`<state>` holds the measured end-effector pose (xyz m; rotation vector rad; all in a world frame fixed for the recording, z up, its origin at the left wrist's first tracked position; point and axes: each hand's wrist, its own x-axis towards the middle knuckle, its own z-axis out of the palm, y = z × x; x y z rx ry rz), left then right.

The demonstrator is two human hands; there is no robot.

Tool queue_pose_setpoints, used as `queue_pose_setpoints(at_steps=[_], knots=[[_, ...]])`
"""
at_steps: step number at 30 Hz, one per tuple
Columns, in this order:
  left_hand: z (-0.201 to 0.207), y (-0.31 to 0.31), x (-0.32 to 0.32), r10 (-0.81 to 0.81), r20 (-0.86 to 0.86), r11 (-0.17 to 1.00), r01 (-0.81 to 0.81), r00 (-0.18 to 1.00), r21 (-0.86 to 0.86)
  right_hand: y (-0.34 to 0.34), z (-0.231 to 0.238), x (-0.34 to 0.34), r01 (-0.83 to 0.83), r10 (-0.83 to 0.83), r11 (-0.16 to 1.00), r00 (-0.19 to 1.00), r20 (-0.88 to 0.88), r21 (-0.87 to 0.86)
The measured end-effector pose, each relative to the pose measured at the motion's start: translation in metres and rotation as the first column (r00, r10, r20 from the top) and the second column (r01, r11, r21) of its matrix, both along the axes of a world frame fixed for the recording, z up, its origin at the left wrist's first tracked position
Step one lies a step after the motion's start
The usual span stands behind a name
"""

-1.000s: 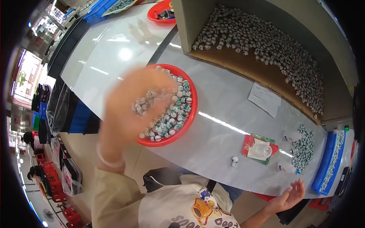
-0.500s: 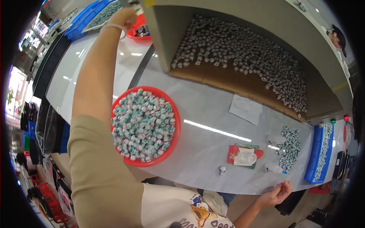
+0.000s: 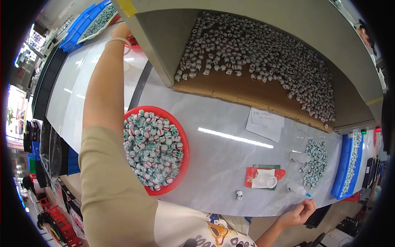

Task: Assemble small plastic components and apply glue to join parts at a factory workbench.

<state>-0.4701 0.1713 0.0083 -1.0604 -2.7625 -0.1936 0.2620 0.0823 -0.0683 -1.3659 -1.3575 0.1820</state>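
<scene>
My left arm stretches far forward to the upper left. My left hand [image 3: 120, 31] is at a red container [image 3: 132, 43] beside the shelf's side panel; its fingers are hidden. Low on the right, my right hand [image 3: 301, 212] is held with curled fingers pinched together at the table's front edge. Whatever it may hold is too small to make out. Just above it lies a small clear bottle with a blue tip [image 3: 297, 189]. A single small white ball-like piece [image 3: 239, 194] stands on the table, left of a red and green pad [image 3: 248, 177] with a white sheet and clear round item on it.
A red basin [image 3: 186, 152] full of white, green and red pieces sits under my left arm. The shelf [image 3: 164, 68] holds many white pieces on cardboard [image 3: 230, 89]. Papers [image 3: 265, 125], another bottle [image 3: 300, 157], a greenish pile [image 3: 316, 162] and blue bins [image 3: 340, 177] lie around.
My left hand has moved left and slightly down in the picture, its fingers now out of sight. The whole view has shifted a little. My right hand stays pinched near the bottle.
</scene>
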Motion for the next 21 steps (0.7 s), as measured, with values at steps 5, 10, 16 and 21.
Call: queue_pose_setpoints(at_steps=[5,10,16,21], knots=[[-0.051,0.016,-0.077,-0.162,0.119,0.987,0.160,0.980,0.029,-0.003,0.005,-0.009,0.017,-0.018,1.000,0.998,0.052,0.025],[-0.068,0.023,-0.154,-0.102,0.178,0.990,0.083,0.979,0.110,0.005,0.001,-0.003,-0.046,0.046,0.999,0.999,-0.029,-0.001],[-0.050,-0.013,-0.098,-0.036,0.365,0.950,-0.081,0.930,0.302,0.001,0.005,-0.009,-0.071,0.072,0.997,0.996,-0.056,0.015],[0.036,-0.037,-0.047,-0.136,0.631,0.699,-0.377,0.764,0.607,-0.001,0.005,-0.006,-0.091,0.093,0.995,0.995,-0.033,0.049]])
